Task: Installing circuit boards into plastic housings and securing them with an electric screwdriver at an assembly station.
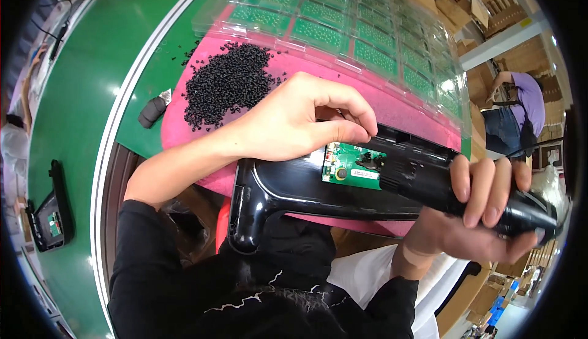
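Observation:
My right hand wraps round a thick black electric screwdriver, whose ribbed front end lies over a green circuit board. The board sits in a long black plastic housing in front of me. A few small black pieces, seemingly screws, show on the board beside the tool. Above the board, my left hand is closed in a pinch, thumb against fingertips near the housing's far edge. Whatever lies between those fingers is hidden. Behind my left wrist a heap of small black screws covers part of a pink mat.
Clear plastic trays holding several green boards stand on the mat's far side. A dark rolled bundle lies left of the screws. Another black housing rests on the green surface at far left. A person in purple stands at right among cartons.

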A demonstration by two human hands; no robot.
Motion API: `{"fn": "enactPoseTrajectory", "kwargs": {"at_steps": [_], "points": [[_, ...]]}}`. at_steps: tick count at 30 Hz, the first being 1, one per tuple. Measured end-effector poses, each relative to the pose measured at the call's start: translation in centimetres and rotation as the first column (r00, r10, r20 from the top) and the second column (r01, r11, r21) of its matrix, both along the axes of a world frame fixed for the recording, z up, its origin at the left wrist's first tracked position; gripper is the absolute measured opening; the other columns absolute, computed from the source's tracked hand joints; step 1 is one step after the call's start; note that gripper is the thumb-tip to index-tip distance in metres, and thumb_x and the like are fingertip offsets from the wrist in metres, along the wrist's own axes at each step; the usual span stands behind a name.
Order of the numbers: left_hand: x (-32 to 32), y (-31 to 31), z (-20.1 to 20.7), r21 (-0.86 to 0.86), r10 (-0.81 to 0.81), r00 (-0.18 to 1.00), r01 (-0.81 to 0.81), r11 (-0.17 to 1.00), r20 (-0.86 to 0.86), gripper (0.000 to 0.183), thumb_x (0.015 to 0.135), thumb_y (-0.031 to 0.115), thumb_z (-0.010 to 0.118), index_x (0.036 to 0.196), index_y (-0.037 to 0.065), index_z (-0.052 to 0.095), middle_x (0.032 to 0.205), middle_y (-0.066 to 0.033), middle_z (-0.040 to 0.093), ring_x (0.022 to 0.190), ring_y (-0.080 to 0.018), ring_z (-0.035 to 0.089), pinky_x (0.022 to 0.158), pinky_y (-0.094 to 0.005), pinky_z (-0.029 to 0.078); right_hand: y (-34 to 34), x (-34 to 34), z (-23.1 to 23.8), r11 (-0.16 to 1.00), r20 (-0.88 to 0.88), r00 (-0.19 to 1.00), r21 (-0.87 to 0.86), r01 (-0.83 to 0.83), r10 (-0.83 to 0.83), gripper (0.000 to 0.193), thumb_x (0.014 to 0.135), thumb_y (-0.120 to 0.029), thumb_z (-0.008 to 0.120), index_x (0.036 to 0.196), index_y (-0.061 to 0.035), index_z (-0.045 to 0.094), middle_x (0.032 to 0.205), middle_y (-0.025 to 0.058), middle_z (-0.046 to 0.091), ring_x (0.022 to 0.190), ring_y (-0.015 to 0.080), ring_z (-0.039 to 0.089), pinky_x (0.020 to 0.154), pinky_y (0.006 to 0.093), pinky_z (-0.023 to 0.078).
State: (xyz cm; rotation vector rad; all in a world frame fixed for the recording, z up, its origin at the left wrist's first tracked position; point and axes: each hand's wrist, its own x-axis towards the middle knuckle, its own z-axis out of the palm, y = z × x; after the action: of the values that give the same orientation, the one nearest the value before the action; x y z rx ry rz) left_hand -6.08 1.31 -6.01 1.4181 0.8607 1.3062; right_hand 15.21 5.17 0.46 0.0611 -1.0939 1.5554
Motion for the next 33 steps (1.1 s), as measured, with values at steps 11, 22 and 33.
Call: {"fn": "enactPoseTrajectory", "kwargs": {"at_steps": [11,22,33], "points": [[0.2,-0.3,-0.2,0.046,-0.074,0.992,0.079,0.996,-0.099,0.013,0.081,-0.004,0.070,0.094,-0.003,0.066,0.090,-0.0082,0.069,0.084,-0.0149,0.067,0.072,-0.0254,0.056,-1.2,0.6,0.2,0.990,-0.093,0.995,0.127,0.055,-0.044,0.043,0.071,-0.033,0.077,0.094,-0.0117,0.046,0.059,-0.0072,0.048,0.048,0.0032,0.046,0.058,0.0214,0.038],[0.9,-0.3,-1.3,0.438,0.144,0.918,0.035,0.898,-0.369,0.022,0.074,0.002,0.076,0.093,-0.003,0.064,0.097,-0.0144,0.070,0.084,-0.0280,0.069,0.075,-0.0339,0.057,-0.9,-0.2,-1.0,0.981,0.041,0.996,0.179,0.068,-0.077,0.051,0.076,-0.044,0.075,0.099,-0.0102,0.045,0.065,-0.0060,0.049,0.049,0.0042,0.046,0.058,0.0226,0.039],[0.5,0.2,-1.7,0.632,0.453,0.780,-0.097,0.769,-0.432,0.016,0.070,-0.005,0.072,0.083,-0.003,0.064,0.081,-0.0120,0.068,0.074,-0.0249,0.067,0.064,-0.0319,0.054,1.2,2.1,-2.3,0.971,0.223,0.964,0.221,0.092,-0.142,0.059,0.082,-0.059,0.063,0.106,-0.0072,0.050,0.069,-0.0021,0.050,0.053,0.0076,0.045,0.060,0.0266,0.036]]}}
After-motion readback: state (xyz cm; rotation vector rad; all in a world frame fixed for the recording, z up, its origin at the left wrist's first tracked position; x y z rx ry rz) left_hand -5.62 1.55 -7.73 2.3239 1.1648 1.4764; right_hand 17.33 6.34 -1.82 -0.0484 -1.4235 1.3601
